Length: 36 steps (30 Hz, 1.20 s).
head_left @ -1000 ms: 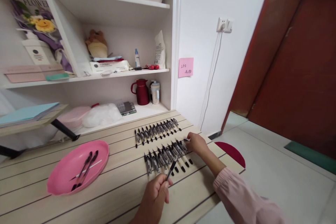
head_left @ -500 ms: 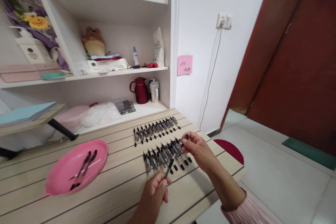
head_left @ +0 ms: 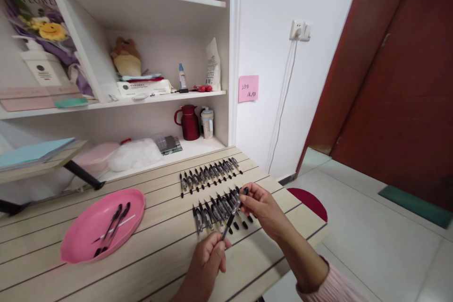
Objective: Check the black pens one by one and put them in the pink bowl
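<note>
My left hand (head_left: 209,255) is closed around the lower part of a black pen (head_left: 228,226), whose tip points up and away to the right. Between the thumb and fingers of my right hand (head_left: 260,203) is a clear pen cap with a black end (head_left: 244,192). The cap's mouth meets the pen's tip; how far the tip is inside I cannot tell. Just behind my hands lies a row of pens (head_left: 212,212) with separate caps among them. Farther back is a second row of pens and caps (head_left: 208,174).
A pink plate (head_left: 136,198) with several pens and a white stick stands on the slatted table (head_left: 155,250) to the left. Behind the table is a white shelf with a red jug (head_left: 190,122) and a cup (head_left: 207,122). A red stool (head_left: 309,203) stands beyond the right edge.
My right hand has moved slightly left and down, bringing the cap to the pen's tip. My left hand and its pen have hardly moved.
</note>
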### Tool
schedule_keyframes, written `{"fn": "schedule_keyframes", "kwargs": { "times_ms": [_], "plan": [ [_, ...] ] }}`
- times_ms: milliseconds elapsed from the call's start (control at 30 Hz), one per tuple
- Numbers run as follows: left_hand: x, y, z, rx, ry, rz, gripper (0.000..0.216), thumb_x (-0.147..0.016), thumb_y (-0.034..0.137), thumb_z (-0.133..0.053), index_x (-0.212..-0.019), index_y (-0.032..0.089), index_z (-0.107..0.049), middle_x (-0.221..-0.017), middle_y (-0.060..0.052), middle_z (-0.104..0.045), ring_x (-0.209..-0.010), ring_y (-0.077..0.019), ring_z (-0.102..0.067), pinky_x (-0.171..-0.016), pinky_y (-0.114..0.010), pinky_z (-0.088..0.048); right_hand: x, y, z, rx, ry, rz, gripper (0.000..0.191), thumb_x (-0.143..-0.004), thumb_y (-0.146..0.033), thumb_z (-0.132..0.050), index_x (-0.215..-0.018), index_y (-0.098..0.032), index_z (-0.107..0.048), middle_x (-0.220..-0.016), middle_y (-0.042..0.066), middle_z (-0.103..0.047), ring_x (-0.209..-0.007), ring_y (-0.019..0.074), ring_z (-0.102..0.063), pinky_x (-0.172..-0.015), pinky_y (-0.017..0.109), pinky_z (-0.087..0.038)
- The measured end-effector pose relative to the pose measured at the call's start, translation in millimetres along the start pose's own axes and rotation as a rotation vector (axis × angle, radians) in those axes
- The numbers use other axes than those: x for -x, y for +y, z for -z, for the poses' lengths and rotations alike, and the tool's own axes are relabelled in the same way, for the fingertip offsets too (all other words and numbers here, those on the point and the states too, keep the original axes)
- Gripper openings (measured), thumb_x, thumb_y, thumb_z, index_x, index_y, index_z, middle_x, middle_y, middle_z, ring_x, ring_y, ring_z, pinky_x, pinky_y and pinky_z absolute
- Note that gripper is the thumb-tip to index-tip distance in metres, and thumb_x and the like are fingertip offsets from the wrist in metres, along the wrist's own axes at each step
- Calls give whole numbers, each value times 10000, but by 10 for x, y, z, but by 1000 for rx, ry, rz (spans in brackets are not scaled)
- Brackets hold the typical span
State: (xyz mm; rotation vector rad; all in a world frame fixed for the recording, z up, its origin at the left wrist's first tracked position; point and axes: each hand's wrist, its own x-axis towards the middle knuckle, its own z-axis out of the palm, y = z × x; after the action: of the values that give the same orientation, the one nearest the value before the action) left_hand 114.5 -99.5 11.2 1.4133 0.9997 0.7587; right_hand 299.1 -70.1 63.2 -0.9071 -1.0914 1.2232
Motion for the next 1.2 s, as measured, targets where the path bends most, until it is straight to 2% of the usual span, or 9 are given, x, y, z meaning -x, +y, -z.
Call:
{"fn": "schedule_keyframes", "kwargs": {
  "times_ms": [200, 500, 767, 900, 1100, 1200],
  "plan": [
    [-2, 5, 0, 21, 3, 0, 297, -788, 443, -439, -810, 162, -532, -452, 76, -423, -378, -56, -219, -409, -208, -158, 57, 52, -117, 24, -50, -69, 294, -659, -376, -677, -837, -167, -571, -575, -41, -524, -478, 73, -471, -436, 194, -354],
    [-11, 1, -11, 56, 25, 0, 323, -767, 467, -457, -826, 160, -539, -442, 78, -418, -370, -59, -214, -417, -214, -159, 152, 171, -241, 11, -96, -115, 324, -629, -441, -685, -777, -171, -586, -546, -45, -498, -479, 82, -468, -448, 201, -360],
    [26, 8, -39, 39, 101, -64, 280, -776, 439, -457, -781, 171, -538, -462, 77, -366, -417, -82, -267, -445, -216, -220, 185, 266, -320, 14, -54, -89, 301, -645, -436, -673, -749, -175, -566, -563, -51, -491, -462, 73, -454, -444, 199, -334],
    [29, -3, -20, -3, 119, -125, 243, -805, 389, -437, -781, 167, -535, -530, 58, -390, -481, -97, -337, -492, -221, -276, 203, 265, -343, 16, -42, -93, 314, -647, -455, -662, -746, -177, -555, -527, -53, -490, -459, 82, -448, -455, 208, -332],
    [33, 85, -13, -26, 128, -108, 178, -791, 312, -447, -794, 167, -551, -510, 59, -413, -488, -104, -368, -510, -217, -311, 247, 291, -321, 68, -31, -86, 336, -661, -483, -634, -788, -184, -546, -539, -38, -503, -478, 104, -463, -449, 215, -334],
    [41, 179, 121, -41, 197, -110, 189, -788, 300, -437, -836, 168, -562, -513, 64, -421, -460, -94, -363, -485, -205, -311, 325, 356, -182, 152, 40, -39, 347, -700, -485, -589, -888, -195, -551, -592, -25, -516, -488, 112, -456, -441, 222, -333]
  ]
}}
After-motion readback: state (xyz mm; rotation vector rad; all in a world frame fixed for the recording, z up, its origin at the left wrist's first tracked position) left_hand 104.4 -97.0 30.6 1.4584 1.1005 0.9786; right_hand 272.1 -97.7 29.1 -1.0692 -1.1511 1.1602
